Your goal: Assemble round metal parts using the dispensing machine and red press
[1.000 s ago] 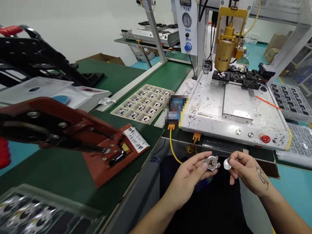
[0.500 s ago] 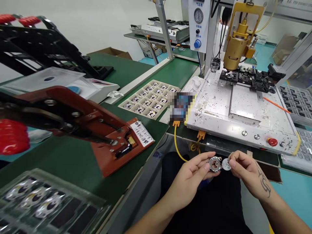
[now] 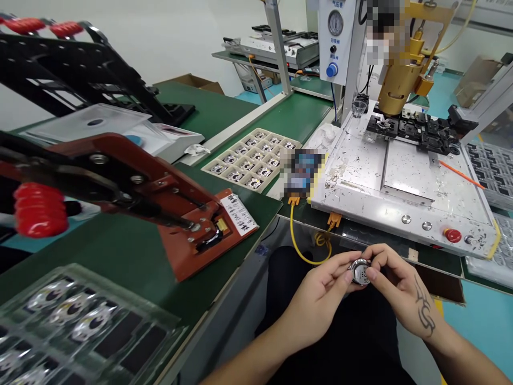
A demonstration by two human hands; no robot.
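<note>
Onto the round silver metal case (image 3: 354, 264) the thin silver printed disc (image 3: 362, 275) has now been brought, after being held just beside it! Over the case's face it is seen; whether it is fully seated cannot be told. Thumb and fingers of the left hand (image 3: 320, 295) are clasped on the case, while the disc is gripped at its edge by the right hand (image 3: 395, 283), all above dark-clad legs (image 3: 342, 342). At near left, silver parts are held in a clear plastic tray (image 3: 138, 300). Beyond, a red-brown metal press (image 3: 180, 256) is passed, then a white metal machine (image 3: 360, 206), topped by a gold cylinder (image 3: 401, 88), and a beige compartment tray (image 3: 224, 179) is spotted, filled with round parts.
</note>
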